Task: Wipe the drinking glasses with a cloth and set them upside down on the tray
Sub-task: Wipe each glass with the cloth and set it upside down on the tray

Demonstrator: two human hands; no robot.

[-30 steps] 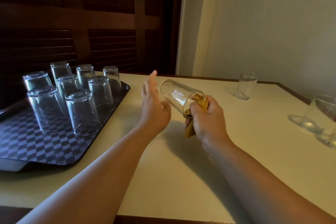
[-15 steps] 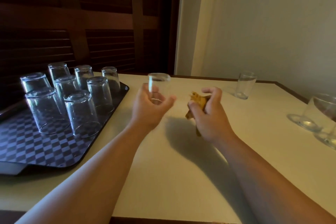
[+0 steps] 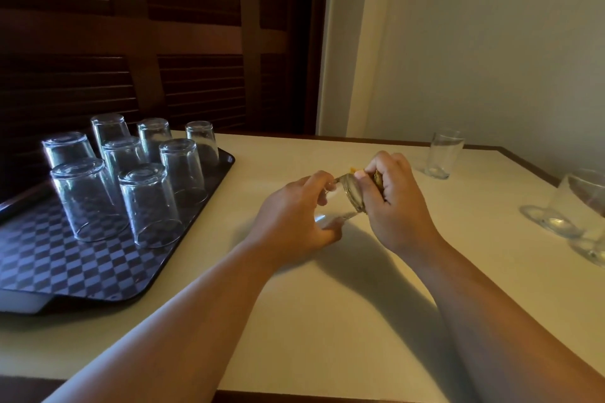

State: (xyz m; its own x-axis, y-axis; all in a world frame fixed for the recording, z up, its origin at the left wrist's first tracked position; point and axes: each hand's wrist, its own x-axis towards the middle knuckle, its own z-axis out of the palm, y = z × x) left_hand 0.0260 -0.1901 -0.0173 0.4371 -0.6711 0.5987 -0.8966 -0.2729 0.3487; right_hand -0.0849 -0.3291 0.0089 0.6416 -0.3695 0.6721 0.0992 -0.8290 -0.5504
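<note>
My left hand (image 3: 294,219) grips a clear drinking glass (image 3: 340,203) lying sideways above the table, its base end turned toward my right hand. My right hand (image 3: 393,203) holds a bunched yellow-brown cloth (image 3: 376,176) and presses it against that end of the glass. The hands hide most of the glass and the cloth. On the left, a dark checkered tray (image 3: 65,268) carries several glasses (image 3: 147,203) standing upside down.
One upright glass (image 3: 443,154) stands at the table's far right. Two more glasses (image 3: 576,206) are at the right edge of view. The cream table (image 3: 327,321) has a dark front rim. Dark louvred doors rise behind the tray.
A second ago the right hand held the glass with the cloth. The left hand took it, stood it upright, and now holds it sideways while the right hand presses the cloth to its end.
</note>
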